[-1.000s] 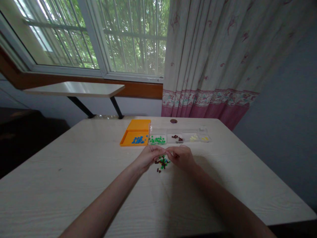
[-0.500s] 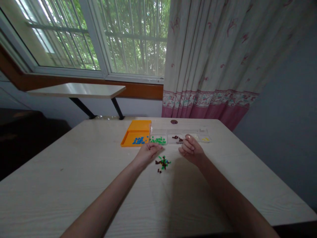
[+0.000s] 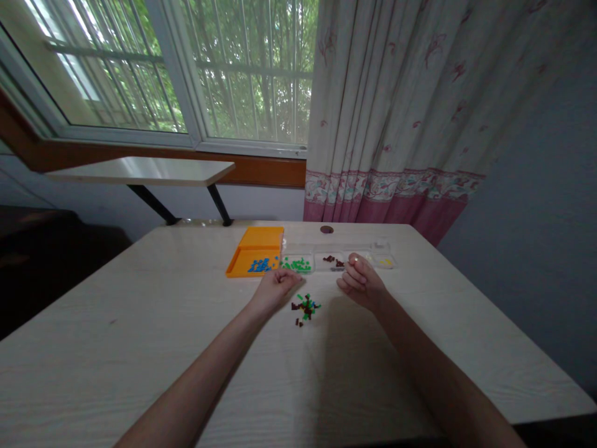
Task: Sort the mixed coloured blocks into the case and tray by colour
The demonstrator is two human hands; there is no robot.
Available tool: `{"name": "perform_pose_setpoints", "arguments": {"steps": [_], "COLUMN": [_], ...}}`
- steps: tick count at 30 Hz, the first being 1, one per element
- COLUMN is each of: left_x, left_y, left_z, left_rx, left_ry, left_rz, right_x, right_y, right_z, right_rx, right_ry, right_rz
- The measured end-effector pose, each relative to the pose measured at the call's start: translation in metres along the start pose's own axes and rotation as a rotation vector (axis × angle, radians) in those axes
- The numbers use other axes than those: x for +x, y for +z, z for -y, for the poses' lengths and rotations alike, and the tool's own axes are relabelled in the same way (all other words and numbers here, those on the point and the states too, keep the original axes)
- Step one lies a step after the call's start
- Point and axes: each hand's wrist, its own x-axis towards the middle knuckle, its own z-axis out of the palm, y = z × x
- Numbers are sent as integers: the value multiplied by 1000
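A small pile of mixed beads (image 3: 305, 307), green, dark brown and blue, lies on the pale wooden table (image 3: 140, 323). My left hand (image 3: 275, 289) rests just left of the pile, fingers curled in a loose fist. My right hand (image 3: 360, 281) hovers to the pile's right, fingers pinched together near the clear trays; what it pinches is too small to name. An orange box (image 3: 255, 252) holds blue beads. Beside it a row of clear trays holds green beads (image 3: 296, 264), brown beads (image 3: 332, 259) and yellow beads (image 3: 385, 262).
A small dark round disc (image 3: 327, 229) lies near the table's far edge. Behind it hang a floral curtain (image 3: 396, 106) and a barred window (image 3: 186, 68). A narrow shelf on black brackets (image 3: 140, 169) juts out under the window.
My hands were together over the bead pile; they have since parted. The right hand moved up and right toward the clear trays, the left drew slightly left.
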Motion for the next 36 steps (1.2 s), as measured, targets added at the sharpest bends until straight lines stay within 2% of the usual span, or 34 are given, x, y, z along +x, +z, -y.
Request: {"name": "perform_pose_setpoints", "arguments": {"steps": [2,4,6,7,10,12,14,18,21,25,30,36], "left_x": [1,0,-1,-2,-7,-10,-13,-13,-11,-7,-8,-8], "left_y": [-2,-8,-16,-20,-32,-35,-34,-32,-35,-38,-36,-36], "left_z": [-1,-5,-9,-12,-18,-21,-23,-23,-19,-12,-12,-11], "left_rx": [56,148,260,317,460,508,536,657,754,870,923,859], "left_ry": [19,39,63,81,139,166,197,257,290,286,282,321], "left_rz": [10,55,141,196,415,573,676,691,663,619,628,646], "right_x": [5,8,8,7,0,-3,-5,-7,-7,-4,-1,-9], "right_y": [-10,-27,-46,-55,-75,-81,-83,-85,-85,-74,-43,-14], "right_z": [2,6,10,13,19,22,24,26,25,16,-11,-36], "right_rx": [-132,-371,-751,-981,-1550,-1771,-1899,-2012,-2032,-2001,-1941,-1883], "right_ry": [-46,-145,-269,-302,-209,-80,21,153,180,107,73,-153], "right_rz": [-149,-371,-604,-666,-681,-664,-681,-725,-687,-594,-392,-135]}}
